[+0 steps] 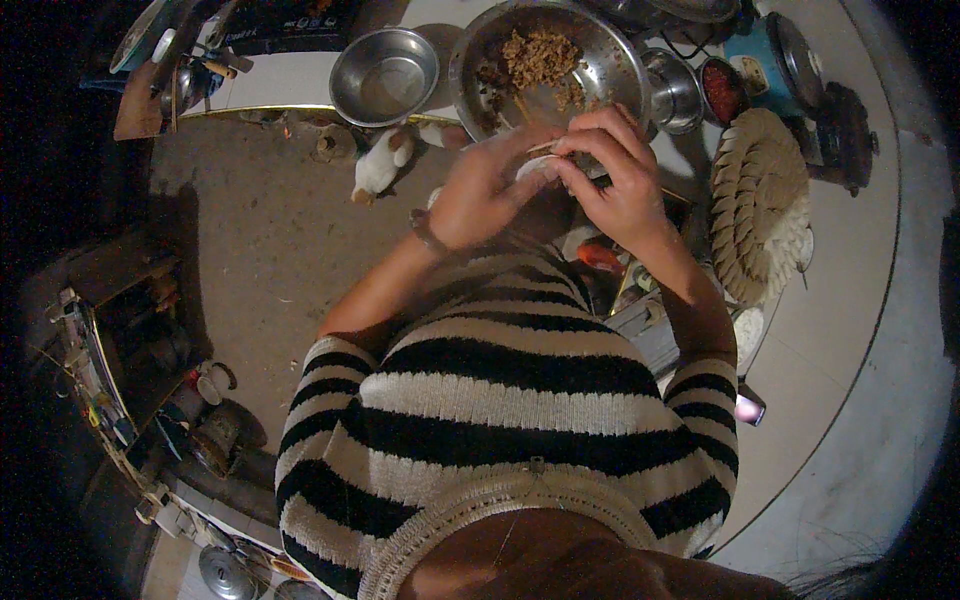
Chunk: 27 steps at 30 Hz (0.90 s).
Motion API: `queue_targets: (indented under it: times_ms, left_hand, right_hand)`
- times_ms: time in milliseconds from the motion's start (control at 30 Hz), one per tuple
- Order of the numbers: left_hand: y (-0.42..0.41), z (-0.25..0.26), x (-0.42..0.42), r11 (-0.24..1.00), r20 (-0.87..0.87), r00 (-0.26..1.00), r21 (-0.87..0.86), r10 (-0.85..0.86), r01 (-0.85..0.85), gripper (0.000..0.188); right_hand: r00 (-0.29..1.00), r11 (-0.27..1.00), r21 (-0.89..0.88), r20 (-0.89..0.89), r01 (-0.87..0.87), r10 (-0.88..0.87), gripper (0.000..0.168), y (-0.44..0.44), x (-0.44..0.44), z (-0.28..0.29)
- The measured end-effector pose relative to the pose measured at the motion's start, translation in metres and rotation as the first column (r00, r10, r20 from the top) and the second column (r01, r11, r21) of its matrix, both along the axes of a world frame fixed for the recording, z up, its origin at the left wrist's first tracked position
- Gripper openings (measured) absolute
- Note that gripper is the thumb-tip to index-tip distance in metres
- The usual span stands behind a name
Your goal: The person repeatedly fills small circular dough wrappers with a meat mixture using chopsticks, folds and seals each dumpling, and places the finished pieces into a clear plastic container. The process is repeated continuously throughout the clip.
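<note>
Between my two hands is a white dumpling wrapper [534, 166], held just in front of the filling bowl. My left hand [484, 184] cups it from one side, slightly blurred. The thumb and fingers of my right hand [619, 176] pinch its edge from the other side. Whether filling is inside the wrapper is hidden by my fingers. Beyond my hands stands a large steel bowl [469, 97] with minced filling [541, 61] heaped at its far side. To my right, shaped dumplings [757, 202] lie in overlapping rings on a round base.
A smaller steel basin [384, 77] stands left of the bowl. At right are a steel pot [675, 94], a bowl of red paste [722, 90] and a blue cooker [780, 64]. A white-and-brown cat [384, 161] is on the floor below the counter edge. A lit phone [750, 410] lies near my right elbow.
</note>
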<state>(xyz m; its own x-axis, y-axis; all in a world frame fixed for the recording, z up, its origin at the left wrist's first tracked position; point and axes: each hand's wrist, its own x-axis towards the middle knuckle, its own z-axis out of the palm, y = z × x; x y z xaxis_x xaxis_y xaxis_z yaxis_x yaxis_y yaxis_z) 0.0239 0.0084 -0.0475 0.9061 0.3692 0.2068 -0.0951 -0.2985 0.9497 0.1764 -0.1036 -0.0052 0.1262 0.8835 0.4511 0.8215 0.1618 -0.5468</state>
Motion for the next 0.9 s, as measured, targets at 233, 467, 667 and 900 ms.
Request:
queue_targets:
  times_ms: [233, 467, 667, 900]
  left_hand:
    - [-0.006, 0.008, -0.002, 0.984, 0.076, 0.993, -0.163, 0.092, -0.078, 0.064]
    - [0.002, 0.025, -0.005, 0.866, 0.060, 0.993, -0.485, -0.103, 0.119, 0.070]
    - [-0.001, 0.005, -0.006, 0.800, 0.017, 0.989, -0.586, -0.146, 0.128, 0.048]
    - [0.002, 0.013, -0.006, 0.979, 0.069, 0.997, -0.200, -0.030, 0.043, 0.039]
  right_hand:
    - [0.997, 0.999, -0.051, -0.079, 0.013, -0.017, 0.028, 0.000, -0.005, 0.013]
    - [0.999, 0.999, 0.034, -0.038, -0.030, 0.031, 0.013, -0.002, -0.005, 0.016]
    - [1.000, 0.997, 0.081, 0.008, -0.004, 0.003, 0.015, -0.005, -0.007, 0.022]
    - [0.994, 0.993, 0.065, 0.033, -0.101, 0.099, 0.020, 0.000, -0.008, 0.029]
